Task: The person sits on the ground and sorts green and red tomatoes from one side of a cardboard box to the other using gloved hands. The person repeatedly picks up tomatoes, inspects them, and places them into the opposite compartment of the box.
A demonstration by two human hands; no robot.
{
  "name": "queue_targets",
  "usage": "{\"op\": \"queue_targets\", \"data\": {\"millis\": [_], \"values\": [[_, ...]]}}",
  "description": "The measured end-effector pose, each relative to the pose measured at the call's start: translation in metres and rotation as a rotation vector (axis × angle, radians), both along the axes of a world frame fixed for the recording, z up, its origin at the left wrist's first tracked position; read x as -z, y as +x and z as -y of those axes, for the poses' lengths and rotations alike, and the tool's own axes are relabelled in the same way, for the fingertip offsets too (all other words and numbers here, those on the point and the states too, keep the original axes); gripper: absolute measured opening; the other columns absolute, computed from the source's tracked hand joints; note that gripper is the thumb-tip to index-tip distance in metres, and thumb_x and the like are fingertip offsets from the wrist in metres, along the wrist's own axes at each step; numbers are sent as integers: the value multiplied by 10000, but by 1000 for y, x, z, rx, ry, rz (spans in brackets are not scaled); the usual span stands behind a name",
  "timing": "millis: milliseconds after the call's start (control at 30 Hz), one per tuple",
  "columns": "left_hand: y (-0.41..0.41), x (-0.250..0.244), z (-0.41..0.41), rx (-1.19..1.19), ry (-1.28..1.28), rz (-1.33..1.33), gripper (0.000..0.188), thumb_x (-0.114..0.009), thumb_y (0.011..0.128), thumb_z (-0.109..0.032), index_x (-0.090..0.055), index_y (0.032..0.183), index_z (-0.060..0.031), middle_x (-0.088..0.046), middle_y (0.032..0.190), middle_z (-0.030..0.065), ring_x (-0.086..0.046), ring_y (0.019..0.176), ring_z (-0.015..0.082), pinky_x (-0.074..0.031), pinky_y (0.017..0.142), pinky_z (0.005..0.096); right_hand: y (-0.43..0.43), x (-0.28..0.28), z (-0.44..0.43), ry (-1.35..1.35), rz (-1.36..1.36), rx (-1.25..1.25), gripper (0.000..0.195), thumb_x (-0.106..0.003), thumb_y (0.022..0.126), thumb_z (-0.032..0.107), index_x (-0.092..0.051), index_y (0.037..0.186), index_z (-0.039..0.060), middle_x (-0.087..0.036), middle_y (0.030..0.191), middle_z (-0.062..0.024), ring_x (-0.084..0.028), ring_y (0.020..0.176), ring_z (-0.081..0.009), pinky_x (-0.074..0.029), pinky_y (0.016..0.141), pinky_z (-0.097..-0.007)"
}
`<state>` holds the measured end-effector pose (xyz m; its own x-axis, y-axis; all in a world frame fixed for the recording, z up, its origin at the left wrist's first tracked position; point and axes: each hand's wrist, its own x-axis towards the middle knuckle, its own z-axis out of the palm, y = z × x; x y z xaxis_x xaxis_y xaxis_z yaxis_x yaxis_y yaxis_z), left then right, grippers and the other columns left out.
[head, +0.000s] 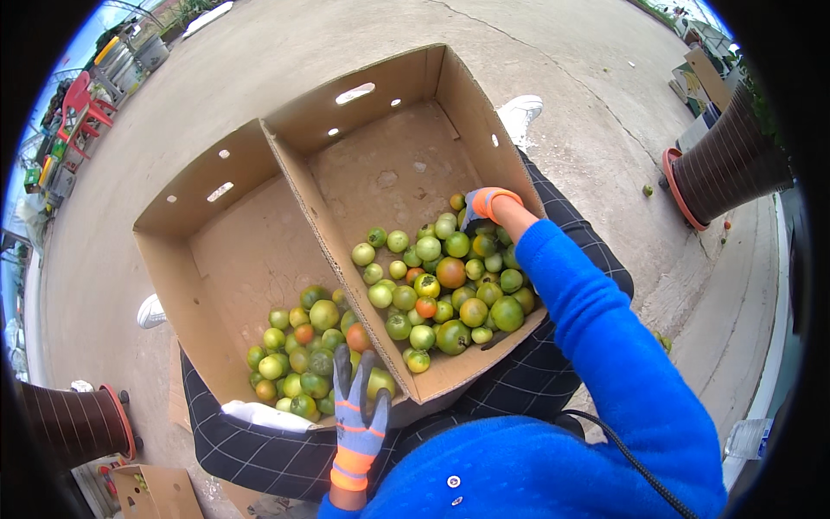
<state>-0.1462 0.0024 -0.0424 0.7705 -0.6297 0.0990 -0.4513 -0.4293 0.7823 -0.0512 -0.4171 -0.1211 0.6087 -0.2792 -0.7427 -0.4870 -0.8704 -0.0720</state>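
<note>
A cardboard box [292, 172] with two compartments rests across my lap. Green, yellowish and a few reddish tomatoes [450, 272] lie along the near and right side of the right compartment. More tomatoes [314, 360] are heaped at the near end of the left compartment. My left hand [360, 396], in a grey and orange glove, reaches over the near edge there, fingers spread over the tomatoes with nothing visibly gripped. Inside the right compartment, my gloved right hand [487, 206] is down among the tomatoes near the right wall. Its fingertips are mostly hidden.
Brown planters [729, 156] stand on wheeled bases at right and lower left. A red plastic chair [84, 107] and buckets [120, 61] are at far left. Another cardboard box [159, 490] sits at lower left. A cord [626, 447] crosses by my right side.
</note>
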Motion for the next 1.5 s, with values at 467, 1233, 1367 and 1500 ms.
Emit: {"op": "queue_targets", "data": {"millis": [467,1233,1367,1500], "values": [[57,-7,-38,-466,-272,33,510,-480,939,-155,-334,1400,6,-360,1430,172,-324,1337,311,-243,1111,403,-47,-82,-43,21,590,175,732,-750,683,441,-502,1248,48,-636,1105,-173,-608,1047,-273,-421,931,-398],[175,67,-37,-213,1101,-62,554,-362,888,-574,-520,1307,-247,-465,1392,65,-341,1338,285,-65,1105,561,-110,-78,-293,6,758,-879,602,-545,856,389,-434,1346,58,-457,1274,-291,-435,1204,-408,-202,1099,-520],[187,90,-45,-239,862,-57,487,-344,910,-546,-432,1359,-380,-288,1509,31,-230,1387,334,-50,1110,564,-96,-84,-298,50,585,-891,683,-542,851,399,-358,1397,32,-447,1291,-311,-473,1166,-427,-269,1041,-497],[196,100,-40,-308,876,-283,666,-372,830,-691,-359,1412,-367,-208,1539,49,-148,1412,355,-79,1122,545,-85,-69,-323,-6,663,-855,510,-446,881,177,-416,1383,93,-427,1350,-277,-512,1151,-369,-343,972,-506]]}}
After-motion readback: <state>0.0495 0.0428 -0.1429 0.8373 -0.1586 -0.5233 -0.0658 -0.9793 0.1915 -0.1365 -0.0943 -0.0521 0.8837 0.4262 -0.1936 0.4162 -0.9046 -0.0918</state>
